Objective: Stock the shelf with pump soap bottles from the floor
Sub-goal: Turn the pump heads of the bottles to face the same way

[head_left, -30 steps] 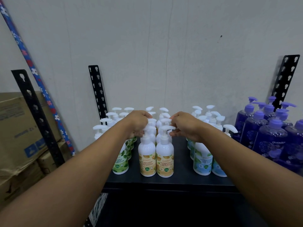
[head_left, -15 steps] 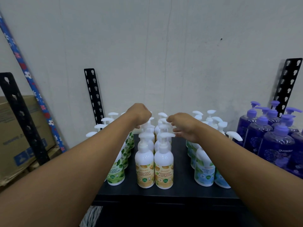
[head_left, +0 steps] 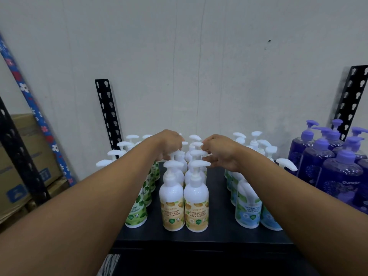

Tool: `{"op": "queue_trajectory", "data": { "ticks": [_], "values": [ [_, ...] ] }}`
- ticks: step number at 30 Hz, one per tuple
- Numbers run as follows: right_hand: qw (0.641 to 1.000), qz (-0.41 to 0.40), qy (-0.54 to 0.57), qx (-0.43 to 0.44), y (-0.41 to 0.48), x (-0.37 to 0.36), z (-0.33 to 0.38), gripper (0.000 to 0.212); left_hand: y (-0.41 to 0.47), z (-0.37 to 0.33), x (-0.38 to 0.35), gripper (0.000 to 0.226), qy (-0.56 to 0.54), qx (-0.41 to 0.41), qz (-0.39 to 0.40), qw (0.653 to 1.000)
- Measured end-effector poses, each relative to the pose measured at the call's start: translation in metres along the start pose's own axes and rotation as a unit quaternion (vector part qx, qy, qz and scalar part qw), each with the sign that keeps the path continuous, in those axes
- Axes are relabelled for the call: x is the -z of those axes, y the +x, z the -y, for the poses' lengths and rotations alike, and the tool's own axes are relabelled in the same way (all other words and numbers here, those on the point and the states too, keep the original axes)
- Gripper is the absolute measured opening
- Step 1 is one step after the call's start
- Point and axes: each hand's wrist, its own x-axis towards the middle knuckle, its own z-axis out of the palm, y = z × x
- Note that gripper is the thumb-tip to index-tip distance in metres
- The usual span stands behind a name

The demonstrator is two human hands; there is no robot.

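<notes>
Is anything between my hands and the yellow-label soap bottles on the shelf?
Nothing visible. The left hand and right hand are at pump tops among the yellow-label bottles, behind the front pair.

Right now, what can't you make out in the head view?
Left hand and right hand: fingers curl away behind the knuckles, so any grip on the pump heads is unclear.
Green-label bottles: mostly behind the left forearm.
Blue-label bottles: partly behind the right forearm.
Purple bottles: cut off by the right edge.
</notes>
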Motion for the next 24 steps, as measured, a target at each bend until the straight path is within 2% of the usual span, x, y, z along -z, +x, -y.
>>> {"op": "queue_trajectory", "data": {
  "ticks": [24],
  "values": [
    [1.0,-0.011,0.002,-0.014,0.0059,0.0032,0.0007,0.027,-0.0101,0.0001,0.0094,0.04,0.003,-0.001,0.037,0.999]
  ]
}}
